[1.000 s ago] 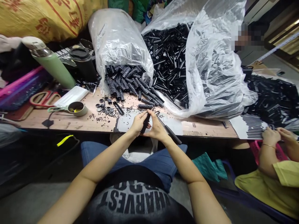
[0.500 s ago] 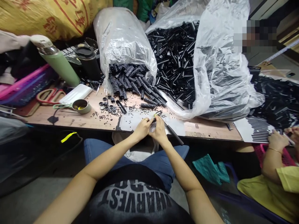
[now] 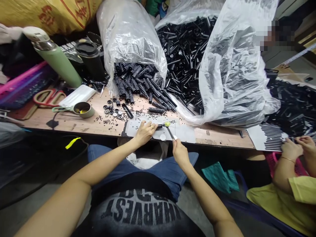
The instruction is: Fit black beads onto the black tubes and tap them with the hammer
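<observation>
My left hand (image 3: 145,133) is closed on a short black tube (image 3: 160,126), which it holds level over a pale mat (image 3: 187,132) at the bench's front edge. In my right hand (image 3: 180,152) is the handle of a small hammer (image 3: 170,132). The hammer's head, with a yellow-green face, is at the tube's right end; whether they touch I cannot tell. A pale round spot (image 3: 162,137) shows on the mat between my hands. Behind the mat lie ribbed black rollers (image 3: 156,110), tiny dark bits, black and silvery discs (image 3: 114,113) and a loose black tube (image 3: 127,111).
A clear bag (image 3: 134,33) spills ribbed rollers; a larger bag (image 3: 237,82) holds black tubes. At left are a metal cup (image 3: 87,112), red scissors (image 3: 49,98), a green flask (image 3: 59,64) and a black tumbler (image 3: 91,59). A co-worker's hands (image 3: 293,148) are at right.
My hands have moved apart. My right hand has left the tube and taken hold of the hammer, which lay on the mat. My left hand keeps the tube.
</observation>
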